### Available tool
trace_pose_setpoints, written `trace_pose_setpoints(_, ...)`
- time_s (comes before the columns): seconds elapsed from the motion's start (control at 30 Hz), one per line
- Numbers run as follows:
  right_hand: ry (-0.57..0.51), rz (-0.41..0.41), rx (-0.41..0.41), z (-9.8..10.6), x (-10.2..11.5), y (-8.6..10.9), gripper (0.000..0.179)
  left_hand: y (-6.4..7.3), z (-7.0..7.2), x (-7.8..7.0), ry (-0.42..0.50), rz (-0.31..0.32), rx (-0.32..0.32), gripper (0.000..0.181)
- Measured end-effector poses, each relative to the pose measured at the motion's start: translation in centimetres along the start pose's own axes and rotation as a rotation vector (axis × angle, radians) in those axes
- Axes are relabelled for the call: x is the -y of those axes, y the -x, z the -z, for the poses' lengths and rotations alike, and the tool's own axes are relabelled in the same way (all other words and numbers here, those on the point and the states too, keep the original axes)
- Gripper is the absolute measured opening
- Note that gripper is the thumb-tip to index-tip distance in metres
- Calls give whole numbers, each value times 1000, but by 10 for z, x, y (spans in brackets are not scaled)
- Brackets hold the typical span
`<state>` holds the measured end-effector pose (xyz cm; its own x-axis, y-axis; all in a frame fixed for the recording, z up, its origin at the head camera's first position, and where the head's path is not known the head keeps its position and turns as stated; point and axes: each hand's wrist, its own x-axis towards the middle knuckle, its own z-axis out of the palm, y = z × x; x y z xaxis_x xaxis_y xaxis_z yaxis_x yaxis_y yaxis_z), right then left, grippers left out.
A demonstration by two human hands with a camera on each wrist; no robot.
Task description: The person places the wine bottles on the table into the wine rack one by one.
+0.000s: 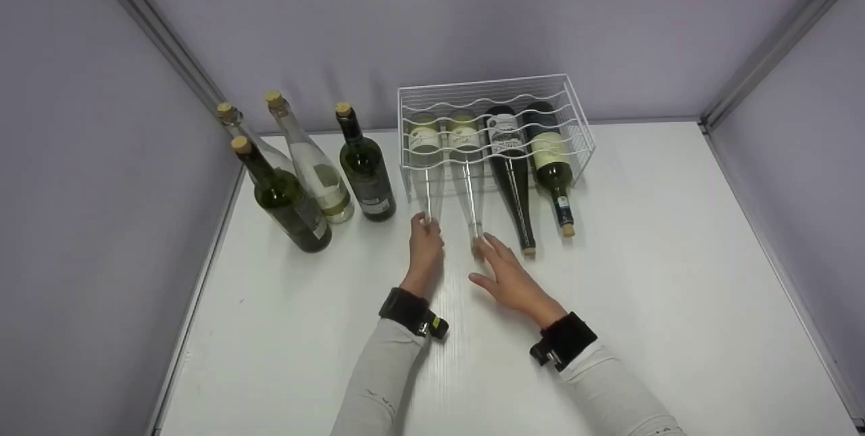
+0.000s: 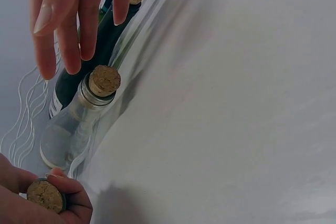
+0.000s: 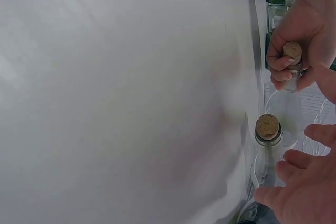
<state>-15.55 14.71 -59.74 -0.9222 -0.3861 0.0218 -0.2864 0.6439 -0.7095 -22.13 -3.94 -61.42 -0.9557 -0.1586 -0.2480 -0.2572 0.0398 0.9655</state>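
Note:
A white wire rack (image 1: 483, 81) holds bottles lying with their corked necks toward me. My left hand (image 1: 426, 250) grips the neck of the leftmost clear bottle (image 1: 427, 182); the cork (image 2: 45, 196) shows between its fingers in the left wrist view. Beside it lies a second clear bottle (image 1: 467, 182). At that neck is my right hand (image 1: 511, 280), fingers spread and uncurled; whether they touch the glass I cannot tell. Its cork (image 3: 267, 126) is uncovered in the right wrist view. To the right lie a dark bottle (image 1: 515, 186) and a green bottle (image 1: 555, 176).
Left of the rack several corked bottles stand upright: a dark bottle (image 1: 368, 176) nearest it, a clear bottle (image 1: 317, 176), a green bottle (image 1: 290, 209), and another clear bottle (image 1: 260, 145) partly hidden behind. Grey walls border the white table (image 1: 676, 287).

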Motion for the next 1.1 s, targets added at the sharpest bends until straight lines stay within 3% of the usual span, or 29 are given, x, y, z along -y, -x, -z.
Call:
trace_pose_setpoints(0.3,9,-24,6,-3,0,-4,71,-1,-1,2,-58,-87,-57,42)
trace_pose_setpoints(0.5,10,-14,1,-3,0,-5,71,-2,-1,3,-91,-105,-77,42)
trace_pose_setpoints(0.73,5,12,-2,-2,0,-3,68,3,3,3,-139,-132,-54,42)
trace_pose_setpoints(1.1,9,23,-24,-4,-3,-3,69,5,7,5,-170,-100,-15,54)
